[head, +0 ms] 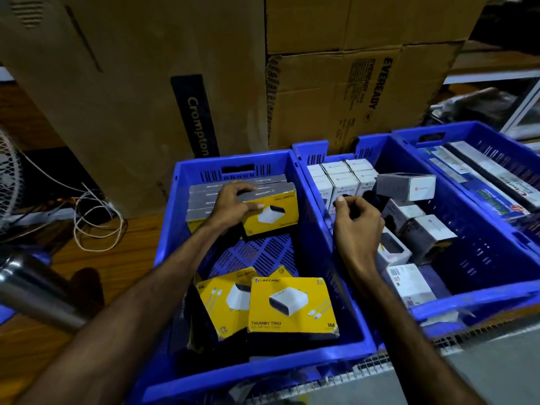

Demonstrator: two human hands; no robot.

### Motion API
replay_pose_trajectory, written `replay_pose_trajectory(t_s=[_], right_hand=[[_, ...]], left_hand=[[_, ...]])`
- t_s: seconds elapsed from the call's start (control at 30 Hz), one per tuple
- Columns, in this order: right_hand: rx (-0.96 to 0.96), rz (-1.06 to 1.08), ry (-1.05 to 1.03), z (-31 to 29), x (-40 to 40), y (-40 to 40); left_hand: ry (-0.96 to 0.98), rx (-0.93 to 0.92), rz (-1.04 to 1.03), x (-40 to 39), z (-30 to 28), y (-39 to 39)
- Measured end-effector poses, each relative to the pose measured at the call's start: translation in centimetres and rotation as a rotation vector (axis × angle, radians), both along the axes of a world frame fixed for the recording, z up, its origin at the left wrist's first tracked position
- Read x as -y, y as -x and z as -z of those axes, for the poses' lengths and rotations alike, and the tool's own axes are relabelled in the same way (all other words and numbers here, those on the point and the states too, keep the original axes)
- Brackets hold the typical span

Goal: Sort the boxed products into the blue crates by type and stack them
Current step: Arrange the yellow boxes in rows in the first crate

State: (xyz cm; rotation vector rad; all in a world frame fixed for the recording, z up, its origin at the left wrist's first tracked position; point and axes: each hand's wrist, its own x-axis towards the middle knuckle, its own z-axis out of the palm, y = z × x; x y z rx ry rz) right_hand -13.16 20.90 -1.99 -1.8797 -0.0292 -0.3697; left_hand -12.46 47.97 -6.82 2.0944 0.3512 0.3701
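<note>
Two blue crates sit side by side. In the left crate [309, 217], yellow charger boxes stand in a row at the far end. My left hand [233, 203] grips the front yellow box [273, 213] of that row, fingers over its grey top edge. Two loose yellow boxes [289, 305] lie at the crate's near end. The middle crate [473, 299] holds white boxes [342, 178] stacked at the far left and several loose white boxes [423, 229]. My right hand [358, 223] hovers over it, fingers curled, pinching a small dark object I cannot identify.
A third blue crate [455, 133] at the right holds long flat packages. Large cardboard cartons [336, 92] stand behind the crates. A fan grille and loose white cables [93, 217] lie at the left. A metal tube [38, 290] crosses the near left.
</note>
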Motion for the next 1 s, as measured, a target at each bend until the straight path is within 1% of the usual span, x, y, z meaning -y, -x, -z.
replay_pose_trajectory(t_s=[0.1, 0.17, 0.27, 0.37, 0.47, 0.6, 0.73, 0.8, 1.0], right_hand=[[-0.003, 0.002, 0.003, -0.1, 0.0, 0.0], [0.003, 0.001, 0.001, -0.2, 0.0, 0.1], [0.004, -0.001, 0.007, -0.1, 0.1, 0.1], [0.004, -0.010, 0.010, 0.0, 0.1, 0.1], [0.014, -0.009, 0.018, -0.1, 0.1, 0.1], [0.015, -0.022, 0.020, 0.1, 0.1, 0.0], [0.019, -0.038, 0.016, 0.3, 0.3, 0.1], [0.024, -0.036, 0.019, 0.3, 0.3, 0.1], [0.028, -0.031, 0.037, 0.5, 0.2, -0.1]], left_hand=[[0.025, -0.002, -0.011, -0.2, 0.0, 0.0], [-0.024, 0.017, -0.014, 0.0, 0.2, 0.0], [-0.160, 0.027, 0.075, 1.1, 0.2, 0.8], [-0.363, 0.045, 0.178, 2.2, 1.0, 1.6], [-0.450, 0.053, 0.152, 2.0, 1.3, 1.6], [-0.742, 0.038, 0.099, 1.9, 1.7, 1.5], [-0.929, 0.020, 0.059, 1.9, 2.6, 1.1], [-0.983, 0.028, 0.043, 1.5, 3.0, 1.0], [-1.042, -0.022, -0.004, 1.5, 3.4, 0.3]])
